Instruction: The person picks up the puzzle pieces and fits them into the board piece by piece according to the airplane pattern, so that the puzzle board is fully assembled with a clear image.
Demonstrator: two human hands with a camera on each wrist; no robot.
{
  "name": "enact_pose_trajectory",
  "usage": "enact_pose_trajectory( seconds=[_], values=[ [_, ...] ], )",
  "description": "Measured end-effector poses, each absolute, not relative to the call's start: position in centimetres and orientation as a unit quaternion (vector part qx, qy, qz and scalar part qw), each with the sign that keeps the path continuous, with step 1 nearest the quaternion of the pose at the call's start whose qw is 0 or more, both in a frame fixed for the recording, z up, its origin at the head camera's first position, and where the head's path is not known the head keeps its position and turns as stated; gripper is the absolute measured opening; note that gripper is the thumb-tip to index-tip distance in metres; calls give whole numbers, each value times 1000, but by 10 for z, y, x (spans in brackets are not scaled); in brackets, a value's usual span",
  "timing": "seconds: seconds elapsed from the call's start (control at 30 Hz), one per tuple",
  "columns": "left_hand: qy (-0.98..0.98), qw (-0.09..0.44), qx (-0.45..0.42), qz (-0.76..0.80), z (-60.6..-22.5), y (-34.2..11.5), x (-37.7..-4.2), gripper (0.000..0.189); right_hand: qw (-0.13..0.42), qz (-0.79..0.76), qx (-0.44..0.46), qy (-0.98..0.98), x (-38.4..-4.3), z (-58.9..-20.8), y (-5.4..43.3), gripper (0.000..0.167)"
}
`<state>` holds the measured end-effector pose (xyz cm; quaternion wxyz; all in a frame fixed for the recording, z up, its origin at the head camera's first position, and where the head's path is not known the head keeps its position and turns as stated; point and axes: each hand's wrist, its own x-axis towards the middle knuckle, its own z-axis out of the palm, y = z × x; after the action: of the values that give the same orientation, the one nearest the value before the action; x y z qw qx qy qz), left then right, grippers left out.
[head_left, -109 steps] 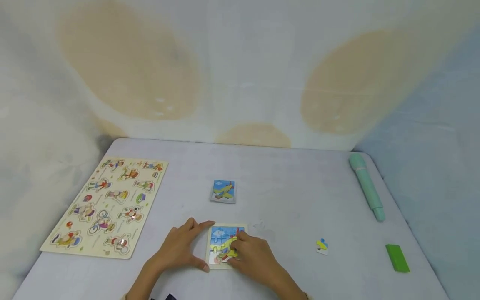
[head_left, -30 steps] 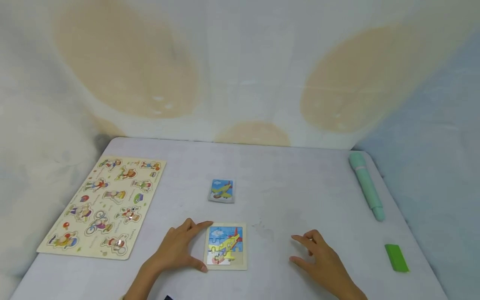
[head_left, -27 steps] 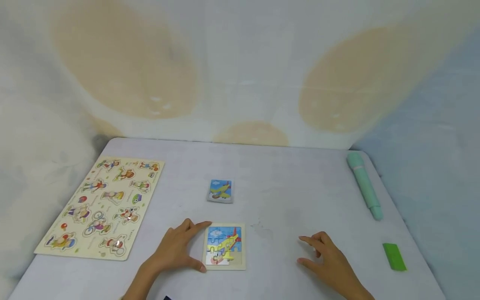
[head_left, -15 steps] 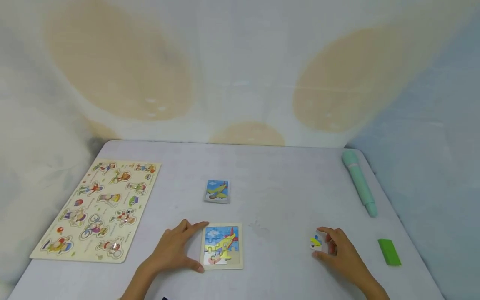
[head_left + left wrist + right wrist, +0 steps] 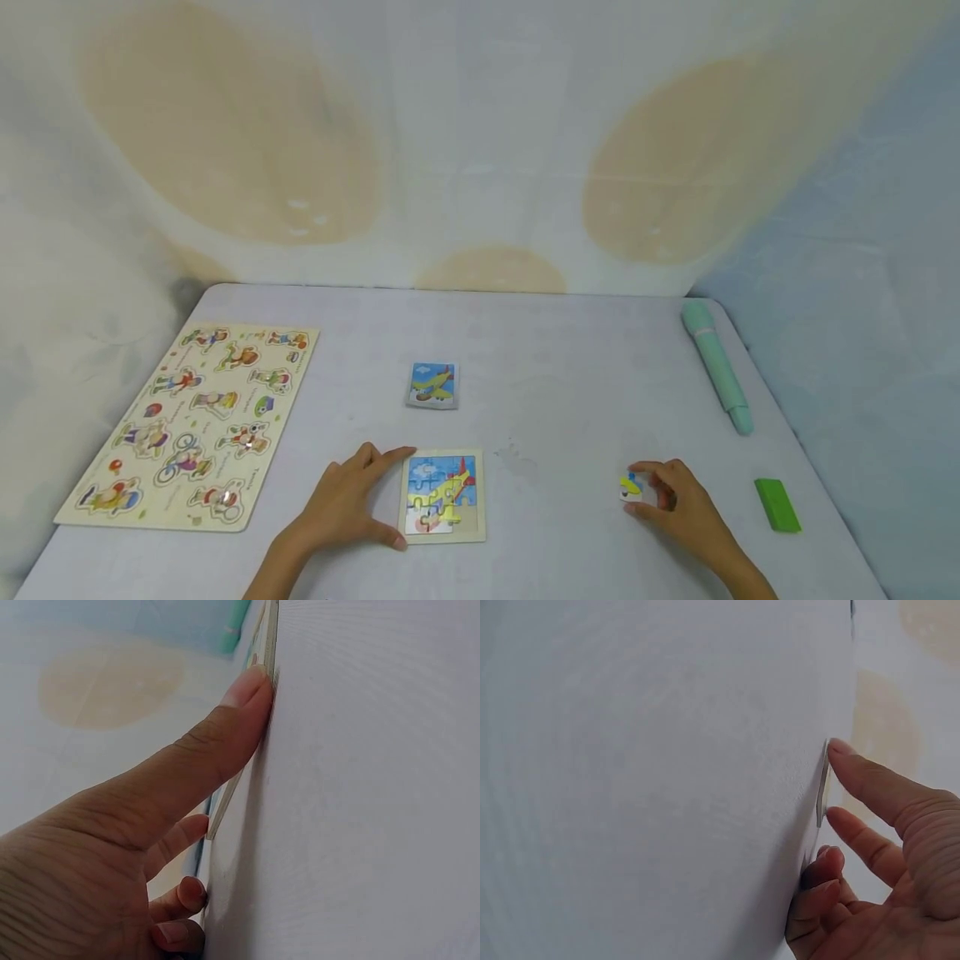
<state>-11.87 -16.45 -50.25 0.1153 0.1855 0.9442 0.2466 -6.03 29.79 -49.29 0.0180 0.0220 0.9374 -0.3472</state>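
Observation:
A small jigsaw puzzle [image 5: 440,483] of a yellow plane lies in a pale wooden frame on the table; the bare tray bottom shows at its lower right. My left hand [image 5: 341,500] holds the frame at its left side, thumb at the near corner and index finger at the far one. In the left wrist view, the thumb [image 5: 217,742] lies along the frame's edge. Off to the right, my right hand [image 5: 686,504] pinches a loose puzzle piece [image 5: 630,487] between thumb and index finger. The right wrist view shows this piece [image 5: 823,791] edge-on, close to the tabletop.
Behind the frame lies a small picture card [image 5: 432,385] with the same plane. A large wooden peg-type puzzle board [image 5: 247,492] covers the left side. On the right are a mint-green stick-like thing [image 5: 717,367] and a green block [image 5: 777,505]. Cloth walls [image 5: 480,150] surround the table.
My right hand has left the framed puzzle, moved right and taken the loose piece between thumb and index finger. The left hand stays at the frame. The view has shifted slightly.

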Motion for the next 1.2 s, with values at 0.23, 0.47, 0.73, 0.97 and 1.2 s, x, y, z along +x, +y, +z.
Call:
enact_pose_trajectory(
  seconds=[0.23, 0.47, 0.73, 0.97, 1.2],
  values=[
    [945, 113, 189, 242, -502, -165, -118, 115, -5, -342, 21, 940, -61, -495, 297, 41],
    [944, 101, 197, 243, -500, -166, -117, 114, -26, -306, 18, 951, -58, -496, 293, 36],
    [944, 107, 195, 244, -502, -165, -117, 115, -46, -259, 20, 965, -54, -493, 289, 33],
    [944, 109, 193, 244, -502, -165, -117, 115, -78, -242, -10, 967, -51, -489, 283, 33],
    [944, 111, 189, 246, -501, -165, -117, 114, -77, -256, -22, 963, -49, -480, 272, 34]
  ],
)
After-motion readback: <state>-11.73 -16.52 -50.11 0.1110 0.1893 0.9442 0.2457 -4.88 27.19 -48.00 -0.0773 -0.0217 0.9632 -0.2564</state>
